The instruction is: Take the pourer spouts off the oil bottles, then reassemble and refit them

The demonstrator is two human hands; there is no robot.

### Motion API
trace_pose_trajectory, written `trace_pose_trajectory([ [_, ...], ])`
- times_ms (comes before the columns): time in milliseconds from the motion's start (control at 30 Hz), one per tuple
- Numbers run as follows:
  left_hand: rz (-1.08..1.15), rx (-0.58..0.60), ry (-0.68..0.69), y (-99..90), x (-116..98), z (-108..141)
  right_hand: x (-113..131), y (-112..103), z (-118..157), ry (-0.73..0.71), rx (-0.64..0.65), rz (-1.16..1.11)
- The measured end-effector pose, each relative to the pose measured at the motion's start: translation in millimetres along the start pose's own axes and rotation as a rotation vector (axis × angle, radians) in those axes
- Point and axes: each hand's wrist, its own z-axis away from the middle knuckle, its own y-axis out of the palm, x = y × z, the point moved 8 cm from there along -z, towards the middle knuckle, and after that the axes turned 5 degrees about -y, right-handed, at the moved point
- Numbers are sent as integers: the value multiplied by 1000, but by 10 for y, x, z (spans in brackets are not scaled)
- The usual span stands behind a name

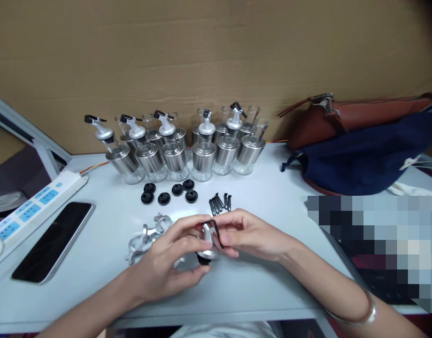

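Observation:
Between my hands, above the front of the table, is a silver pourer top (208,241) with a black stopper at its base. My left hand (177,256) is closed around its body from the left. At the spout, the fingers of my right hand (240,233) pinch a black flip lever (217,232). Beyond my right fingers lie several loose black levers (220,203). Several black rubber stoppers (164,198) sit further back, left of centre. Silver plastic pourer parts (145,237) lie in a pile beside my left hand, which partly hides them.
Glass bottles with steel sleeves (173,162) stand in rows at the back, several with pourers fitted. A power strip (36,206) and a phone (54,241) lie on the left. A brown bag (371,117) and dark blue cloth (364,152) occupy the right, near a blurred patch.

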Motion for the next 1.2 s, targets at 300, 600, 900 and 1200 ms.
trace_pose_trajectory([
  [300,-13,-31,-22,-22,5,-43,93,-23,14,-47,-56,151],
  [600,-59,-51,-38,-57,14,-40,75,-13,18,-48,-4,200],
  [900,-37,-24,-49,-49,7,-48,33,44,11,-31,28,4],
  [1200,-37,-62,-57,-86,8,-55,29,35,0,-32,18,-37],
])
